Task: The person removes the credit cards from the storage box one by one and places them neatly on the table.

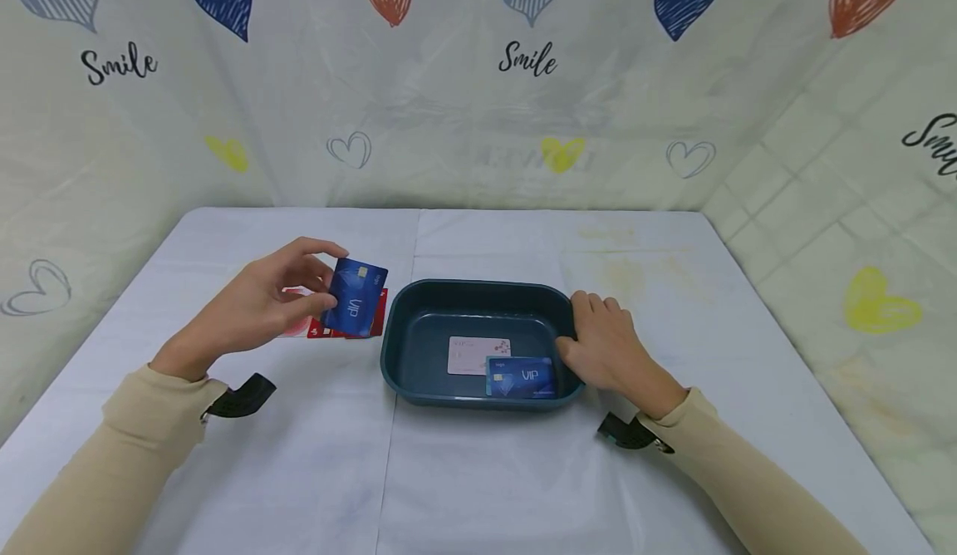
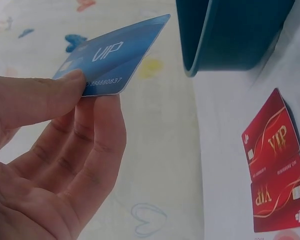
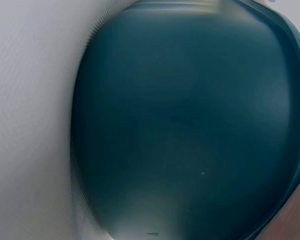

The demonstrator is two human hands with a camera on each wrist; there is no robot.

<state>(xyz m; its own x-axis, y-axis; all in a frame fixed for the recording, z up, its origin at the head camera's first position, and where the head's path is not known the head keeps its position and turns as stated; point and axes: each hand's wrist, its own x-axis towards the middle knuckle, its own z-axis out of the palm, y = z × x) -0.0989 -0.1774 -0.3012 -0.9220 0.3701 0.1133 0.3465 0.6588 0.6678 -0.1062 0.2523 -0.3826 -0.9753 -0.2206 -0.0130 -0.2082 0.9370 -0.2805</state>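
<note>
My left hand (image 1: 280,302) pinches a blue VIP card (image 1: 357,296) between thumb and fingers, raised left of a dark teal tray (image 1: 478,287). In the left wrist view the thumb presses the near corner of the blue card (image 2: 122,55). My right hand (image 1: 609,343) grips the tray's right end, thumb over the rim. Inside the tray lie a pale pink card (image 1: 467,354) and another blue VIP card (image 1: 523,378), which overlaps it. The tray's outer wall (image 3: 185,120) fills most of the right wrist view.
Two red VIP cards (image 2: 272,135) (image 2: 280,197) lie on the white-covered table (image 1: 478,480) left of the tray, partly hidden behind the raised card in the head view. A pale card (image 1: 294,326) with a pink pattern lies beside them. A heart-printed curtain (image 1: 449,106) hangs behind the table.
</note>
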